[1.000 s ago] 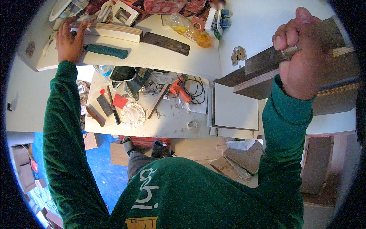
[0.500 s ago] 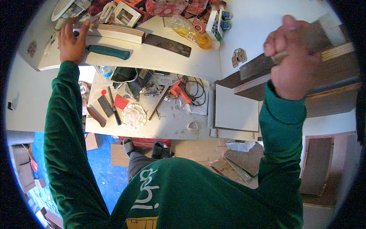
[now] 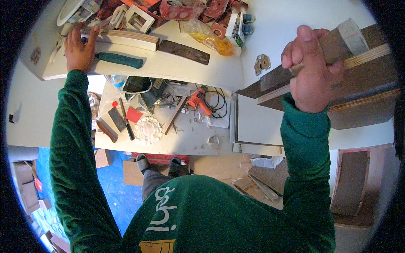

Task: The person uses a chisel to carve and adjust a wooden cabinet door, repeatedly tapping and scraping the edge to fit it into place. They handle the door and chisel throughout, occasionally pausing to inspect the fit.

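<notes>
My left hand (image 3: pixel 79 49) lies with its fingers spread on the shelf, at the left end of a pale wooden strip (image 3: pixel 126 39). A teal-handled tool (image 3: pixel 120 60) starts beside that hand; its head is mostly hidden. To the right of the strip lies a flat dark brown slat (image 3: pixel 184 51). My right hand (image 3: pixel 312 69) is closed around a brown block with a pale grey end (image 3: pixel 348 38). It is held over dark brown boards with layered pale edges (image 3: pixel 367 80). The exact kind of block cannot be made out.
Electrical parts, a switch frame (image 3: pixel 139 19) and a bag of yellow stuff (image 3: pixel 211 38) crowd the back of the shelf. Below, a worktop (image 3: pixel 181 143) holds an orange power tool (image 3: pixel 198 101) with a black cord, plus several hand tools. A metal hinge plate (image 3: pixel 262 64) is on the panel.
My right hand has shifted slightly left and down and is less blurred, and the block's grey end shows more plainly. The left hand stays in place.
</notes>
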